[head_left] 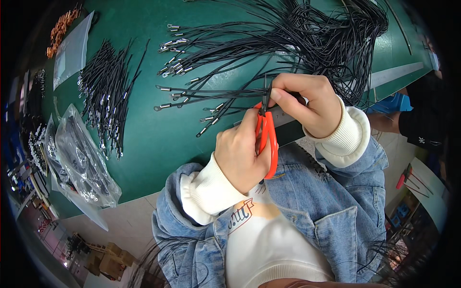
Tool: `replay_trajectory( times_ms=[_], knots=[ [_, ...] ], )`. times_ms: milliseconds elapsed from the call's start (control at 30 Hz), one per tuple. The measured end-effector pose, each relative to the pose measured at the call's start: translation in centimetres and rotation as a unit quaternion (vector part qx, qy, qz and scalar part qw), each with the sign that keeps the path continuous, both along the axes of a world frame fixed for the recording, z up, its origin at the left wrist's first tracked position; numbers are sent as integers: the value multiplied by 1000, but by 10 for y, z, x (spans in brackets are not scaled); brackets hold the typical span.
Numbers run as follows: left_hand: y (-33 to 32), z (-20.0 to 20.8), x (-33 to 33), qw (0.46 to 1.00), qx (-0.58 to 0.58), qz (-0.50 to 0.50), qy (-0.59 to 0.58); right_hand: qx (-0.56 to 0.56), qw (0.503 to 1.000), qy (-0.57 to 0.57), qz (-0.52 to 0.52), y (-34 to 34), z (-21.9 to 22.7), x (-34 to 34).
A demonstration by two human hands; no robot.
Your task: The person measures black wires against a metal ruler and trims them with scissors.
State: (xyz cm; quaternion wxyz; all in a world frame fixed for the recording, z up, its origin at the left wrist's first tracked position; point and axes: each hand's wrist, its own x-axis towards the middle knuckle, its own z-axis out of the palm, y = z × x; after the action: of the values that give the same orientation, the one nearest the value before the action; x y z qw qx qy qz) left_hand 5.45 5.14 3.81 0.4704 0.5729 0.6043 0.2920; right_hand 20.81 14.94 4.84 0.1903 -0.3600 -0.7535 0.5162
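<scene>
My left hand [243,150] is closed round the red handles of a pair of scissors [272,144], blades pointing away from me. Between or right beside the blades run thin black cables [216,93] tipped with silver ring terminals. My right hand [309,102] pinches the cables just right of the blades, thumb against the fingers. A steel ruler [283,115] lies partly hidden under my hands. Beyond them a large tangle of black cables [317,38] spreads over the green table [149,144], with many terminal ends toward the left.
On the left lies a pile of short black cables [108,91] with silver ends. Near it are a clear plastic bag [86,158] of cables, a flat plastic bag [72,50] and copper-coloured parts [62,29]. Another person's arm [386,122] shows at the right edge.
</scene>
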Motion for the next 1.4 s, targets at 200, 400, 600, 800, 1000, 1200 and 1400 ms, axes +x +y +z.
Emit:
replay_trajectory(
  times_ms=[200,400,600,800,1000,1200,1400],
  knots=[
    [-1,-2,1,1000,12,2,19,29,999,11,19,1,-3,1],
    [-5,-3,1,999,12,-3,49,35,999,-4,34,1,-3,1],
    [-8,-2,2,999,-16,-1,46,63,996,-26,58,2,-2,-1],
    [-12,-6,3,999,-24,10,39,70,995,-32,67,2,-3,-2],
    [-16,-9,4,999,-39,22,25,78,994,-29,76,2,-4,-3],
    [-20,-13,6,999,-30,32,-27,76,992,-40,88,1,-8,-3],
    [-22,-16,3,981,-125,29,-144,59,986,-79,138,5,-15,-2]
  ],
)
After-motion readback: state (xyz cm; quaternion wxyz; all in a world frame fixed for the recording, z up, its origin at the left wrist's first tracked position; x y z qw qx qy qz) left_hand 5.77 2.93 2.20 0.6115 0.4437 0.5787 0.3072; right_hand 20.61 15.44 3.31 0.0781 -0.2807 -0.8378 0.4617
